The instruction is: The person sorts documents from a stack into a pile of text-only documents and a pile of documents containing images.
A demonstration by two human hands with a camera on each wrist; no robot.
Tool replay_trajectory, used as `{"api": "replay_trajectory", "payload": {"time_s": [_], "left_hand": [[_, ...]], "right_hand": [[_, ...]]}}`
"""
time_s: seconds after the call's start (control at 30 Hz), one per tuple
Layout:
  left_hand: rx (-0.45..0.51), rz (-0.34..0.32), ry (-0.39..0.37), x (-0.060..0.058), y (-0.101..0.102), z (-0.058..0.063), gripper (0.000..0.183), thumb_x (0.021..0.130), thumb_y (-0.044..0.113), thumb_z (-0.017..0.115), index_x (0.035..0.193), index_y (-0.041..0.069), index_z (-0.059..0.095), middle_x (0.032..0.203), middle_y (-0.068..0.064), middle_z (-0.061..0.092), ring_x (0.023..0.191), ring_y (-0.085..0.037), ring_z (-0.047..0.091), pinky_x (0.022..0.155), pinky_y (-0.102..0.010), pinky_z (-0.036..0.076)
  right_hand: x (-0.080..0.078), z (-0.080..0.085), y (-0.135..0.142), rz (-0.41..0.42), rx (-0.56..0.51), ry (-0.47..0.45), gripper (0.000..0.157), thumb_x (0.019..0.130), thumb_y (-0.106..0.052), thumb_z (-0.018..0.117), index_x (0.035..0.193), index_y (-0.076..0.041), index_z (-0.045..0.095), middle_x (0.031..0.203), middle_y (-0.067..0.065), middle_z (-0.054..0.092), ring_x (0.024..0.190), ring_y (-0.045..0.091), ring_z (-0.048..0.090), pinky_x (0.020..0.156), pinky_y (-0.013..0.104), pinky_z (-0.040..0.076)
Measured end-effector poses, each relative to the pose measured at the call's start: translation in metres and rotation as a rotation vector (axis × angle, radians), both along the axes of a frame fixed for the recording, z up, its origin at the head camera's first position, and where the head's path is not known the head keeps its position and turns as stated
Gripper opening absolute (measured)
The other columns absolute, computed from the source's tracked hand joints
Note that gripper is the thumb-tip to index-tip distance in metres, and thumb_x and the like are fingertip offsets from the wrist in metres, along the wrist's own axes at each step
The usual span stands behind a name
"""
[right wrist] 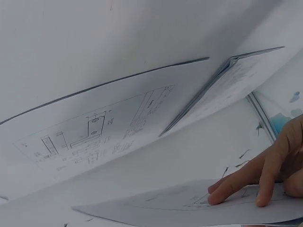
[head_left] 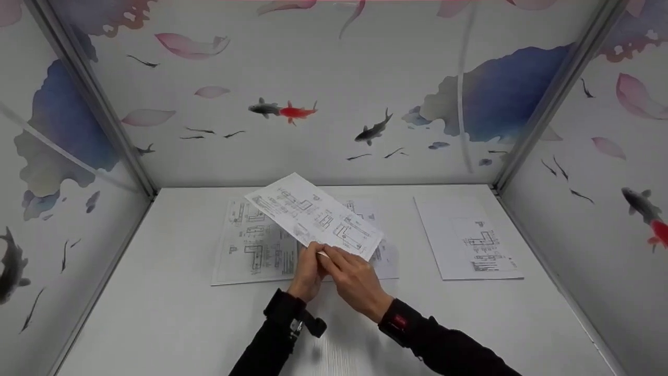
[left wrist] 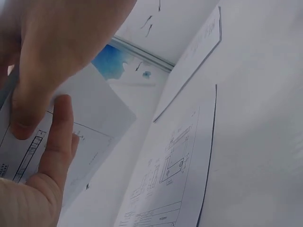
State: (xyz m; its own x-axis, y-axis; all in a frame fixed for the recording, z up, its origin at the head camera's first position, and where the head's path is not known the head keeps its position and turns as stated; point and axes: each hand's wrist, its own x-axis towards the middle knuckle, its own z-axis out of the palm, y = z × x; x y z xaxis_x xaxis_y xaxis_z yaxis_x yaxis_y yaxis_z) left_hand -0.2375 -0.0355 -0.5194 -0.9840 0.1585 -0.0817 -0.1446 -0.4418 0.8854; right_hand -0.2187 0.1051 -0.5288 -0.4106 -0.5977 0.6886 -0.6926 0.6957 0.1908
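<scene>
Raised over the white table, a drawing sheet [head_left: 313, 209] printed with technical part outlines lies tilted in both hands. My left hand [head_left: 307, 274] grips its near edge; in the left wrist view, fingers [left wrist: 59, 137] of this hand lie along the printed underside. Beside it, my right hand [head_left: 360, 282] holds the same edge, its fingers [right wrist: 232, 187] spread over the printed face in the right wrist view. Both hands are close together at the near edge. Below the raised sheet, a left paper pile [head_left: 253, 245] and a middle paper pile [head_left: 387, 263] are partly covered by it.
A right paper pile [head_left: 469, 240], also printed with drawings, lies apart on the white table [head_left: 156, 324]. Panels [head_left: 323, 68] painted with fish and petals enclose the table at the back and both sides, joined by metal corner posts [head_left: 99, 104].
</scene>
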Motion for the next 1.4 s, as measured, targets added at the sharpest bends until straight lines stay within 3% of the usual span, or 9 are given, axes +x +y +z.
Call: {"api": "replay_trajectory", "payload": {"time_s": [0.17, 0.3, 0.5, 0.6, 0.7, 0.83, 1.03, 1.2, 1.4], "left_hand": [[-0.018, 0.01, 0.001, -0.003, -0.003, -0.006, 0.054, 0.095, 0.016, 0.027, 0.145, -0.001, 0.039, 0.132, -0.022, 0.058, 0.098, -0.016, 0.064, 0.072, -0.025, 0.052], [-0.028, 0.005, -0.004, -0.003, -0.005, -0.011, 0.057, 0.095, 0.016, 0.024, 0.149, -0.002, 0.029, 0.142, -0.025, 0.048, 0.114, -0.021, 0.059, 0.084, -0.031, 0.053], [-0.023, 0.002, -0.003, -0.002, -0.014, -0.011, 0.059, 0.095, 0.02, 0.024, 0.151, 0.001, 0.025, 0.137, -0.027, 0.052, 0.107, -0.024, 0.064, 0.079, -0.038, 0.057], [-0.015, -0.01, 0.034, -0.001, -0.018, -0.008, 0.058, 0.095, 0.019, 0.023, 0.15, 0.0, 0.027, 0.131, -0.024, 0.057, 0.104, -0.022, 0.066, 0.079, -0.035, 0.057], [-0.034, -0.042, 0.093, 0.001, -0.019, -0.006, 0.056, 0.095, 0.017, 0.023, 0.147, -0.005, 0.031, 0.124, -0.019, 0.061, 0.101, -0.02, 0.067, 0.08, -0.032, 0.056], [-0.064, -0.096, 0.149, 0.003, -0.019, -0.005, 0.057, 0.094, 0.016, 0.024, 0.145, -0.007, 0.032, 0.122, -0.017, 0.062, 0.099, -0.019, 0.068, 0.079, -0.029, 0.056], [-0.095, -0.146, 0.158, 0.007, -0.021, -0.004, 0.061, 0.093, 0.018, 0.026, 0.151, -0.002, 0.026, 0.129, -0.018, 0.057, 0.104, -0.019, 0.065, 0.083, -0.03, 0.054], [-0.087, -0.139, 0.146, 0.003, -0.027, -0.007, 0.061, 0.092, 0.016, 0.026, 0.152, 0.003, 0.025, 0.125, -0.013, 0.059, 0.103, -0.019, 0.064, 0.084, -0.031, 0.053], [-0.148, -0.123, 0.117, -0.007, -0.038, -0.015, 0.055, 0.096, 0.017, 0.027, 0.15, 0.007, 0.031, 0.124, -0.01, 0.061, 0.106, -0.02, 0.065, 0.086, -0.032, 0.053]], "right_hand": [[0.002, 0.001, 0.0, 0.067, -0.092, -0.046, 0.012, 0.089, -0.014, 0.067, 0.101, -0.012, 0.067, 0.115, 0.003, 0.068, 0.103, 0.017, 0.067, 0.081, 0.031, 0.057], [0.004, 0.003, 0.003, 0.083, -0.164, -0.103, 0.013, 0.087, -0.021, 0.071, 0.094, -0.014, 0.062, 0.096, -0.001, 0.069, 0.088, 0.013, 0.068, 0.07, 0.027, 0.055], [-0.003, 0.005, 0.015, 0.024, -0.294, -0.271, 0.012, 0.093, -0.024, 0.065, 0.098, -0.013, 0.062, 0.091, 0.001, 0.069, 0.077, 0.013, 0.066, 0.064, 0.028, 0.053], [-0.013, 0.01, 0.024, -0.054, -0.436, -0.55, 0.017, 0.097, -0.026, 0.061, 0.106, -0.013, 0.064, 0.105, 0.004, 0.07, 0.094, 0.018, 0.067, 0.079, 0.036, 0.054], [-0.026, 0.015, 0.036, -0.14, -0.605, -0.939, 0.026, 0.098, -0.034, 0.059, 0.116, -0.016, 0.063, 0.121, 0.005, 0.066, 0.114, 0.025, 0.062, 0.093, 0.044, 0.049], [-0.04, 0.012, 0.052, -0.221, -0.734, -1.326, 0.043, 0.097, -0.046, 0.056, 0.127, -0.015, 0.061, 0.128, 0.006, 0.061, 0.123, 0.027, 0.055, 0.101, 0.048, 0.043], [-0.053, -0.001, 0.073, -0.095, -0.904, -1.674, 0.055, 0.098, -0.052, 0.05, 0.133, -0.01, 0.055, 0.117, 0.008, 0.061, 0.106, 0.023, 0.058, 0.088, 0.04, 0.047], [-0.061, -0.001, 0.087, 0.059, -1.077, -1.76, 0.053, 0.096, -0.045, 0.058, 0.136, -0.009, 0.054, 0.111, 0.008, 0.068, 0.095, 0.02, 0.066, 0.075, 0.033, 0.054], [-0.065, 0.007, 0.094, 0.118, -1.09, -1.615, 0.059, 0.093, -0.026, 0.068, 0.146, -0.017, 0.041, 0.106, 0.011, 0.072, 0.086, 0.023, 0.072, 0.068, 0.033, 0.057]]}}
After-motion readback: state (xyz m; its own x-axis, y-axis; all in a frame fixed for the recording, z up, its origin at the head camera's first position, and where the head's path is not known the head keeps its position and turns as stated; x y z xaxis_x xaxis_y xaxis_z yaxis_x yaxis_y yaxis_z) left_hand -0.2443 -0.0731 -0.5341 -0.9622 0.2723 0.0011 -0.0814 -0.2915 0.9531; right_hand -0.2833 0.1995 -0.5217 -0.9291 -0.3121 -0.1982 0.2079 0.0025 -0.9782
